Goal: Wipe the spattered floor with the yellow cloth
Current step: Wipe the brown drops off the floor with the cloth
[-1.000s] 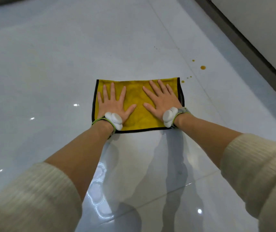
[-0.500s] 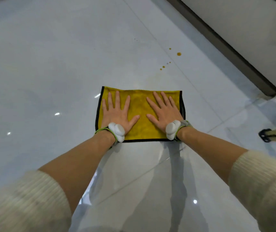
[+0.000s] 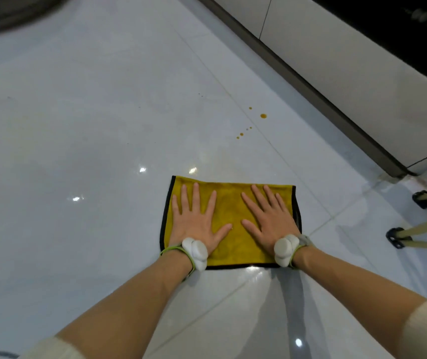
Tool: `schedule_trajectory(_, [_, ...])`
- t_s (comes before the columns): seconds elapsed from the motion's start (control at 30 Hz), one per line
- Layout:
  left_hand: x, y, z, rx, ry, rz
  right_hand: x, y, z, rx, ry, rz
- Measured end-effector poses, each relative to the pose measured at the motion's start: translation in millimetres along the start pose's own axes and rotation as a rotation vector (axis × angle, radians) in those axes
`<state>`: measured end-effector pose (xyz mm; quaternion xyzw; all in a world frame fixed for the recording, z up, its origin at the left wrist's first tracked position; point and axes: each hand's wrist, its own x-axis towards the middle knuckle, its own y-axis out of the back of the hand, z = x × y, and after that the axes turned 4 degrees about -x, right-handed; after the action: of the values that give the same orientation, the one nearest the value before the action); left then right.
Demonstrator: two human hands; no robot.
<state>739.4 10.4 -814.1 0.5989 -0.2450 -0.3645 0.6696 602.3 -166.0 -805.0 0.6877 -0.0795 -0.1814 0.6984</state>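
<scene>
The yellow cloth [image 3: 229,208] with a black hem lies flat on the glossy white tiled floor [image 3: 90,130]. My left hand [image 3: 194,220] presses flat on its left half, fingers spread. On the right half my right hand [image 3: 269,218] rests the same way, palm down. Neither hand grips the cloth. Several small orange-brown drops [image 3: 263,115] dot the floor beyond the cloth, up and to the right, apart from its far edge.
A dark skirting strip [image 3: 310,92] under white cabinet fronts [image 3: 349,68] runs diagonally along the right. Beige furniture legs with black feet [image 3: 397,237] stand at the right edge. A dark curved object [image 3: 5,14] sits at the top left.
Both hands have drawn the cloth back toward me, away from the drops. The gap between the cloth's far edge and the spatter has widened, and the furniture legs have come further into view.
</scene>
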Motion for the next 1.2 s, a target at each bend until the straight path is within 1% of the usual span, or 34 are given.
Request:
schedule_trajectory(0.17, [93.8,5.7,7.0,-0.003,0.079,0.028,95.5,3.9,52.8,-0.001,0.013,0.032])
schedule_trajectory(0.27, [137.3,12.8,7.8,-0.001,0.112,0.072,143.1,10.1,74.9,-0.009,0.03,0.049])
schedule_trajectory(0.37, [189.7,19.2,-3.6,-0.011,0.135,0.09,194.8,12.9,81.2,0.021,-0.043,0.054])
schedule_trajectory(0.47, [223.5,21.0,-15.1,0.012,0.129,0.081,222.2,12.4,80.4,0.04,-0.096,0.069])
schedule_trajectory(0.57, [226.5,22.4,-17.1,0.024,0.129,0.089,219.9,15.8,79.3,0.048,-0.097,0.052])
schedule_trajectory(0.67, [205.0,19.4,-7.1,0.013,0.11,0.073,191.8,12.5,77.3,0.052,-0.095,0.04])
schedule_trajectory(0.8, [149.8,9.1,31.3,-0.019,0.051,0.064,125.0,3.6,82.7,0.022,-0.112,0.034])
schedule_trajectory(0.9, [140.9,8.5,55.1,-0.03,0.052,0.031,106.3,4.4,99.6,0.024,-0.1,0.01])
schedule_trajectory(0.97, [150.0,11.0,59.7,-0.037,0.048,0.03,114.8,4.1,107.1,0.021,-0.116,0.016])
schedule_trajectory(1.07, [184.0,16.1,70.6,-0.055,0.048,0.034,149.4,8.3,125.2,0.029,-0.191,0.03])
schedule_trajectory(1.2, [248.9,18.9,72.4,-0.065,0.103,0.057,215.0,8.7,155.2,0.014,-0.221,0.041])
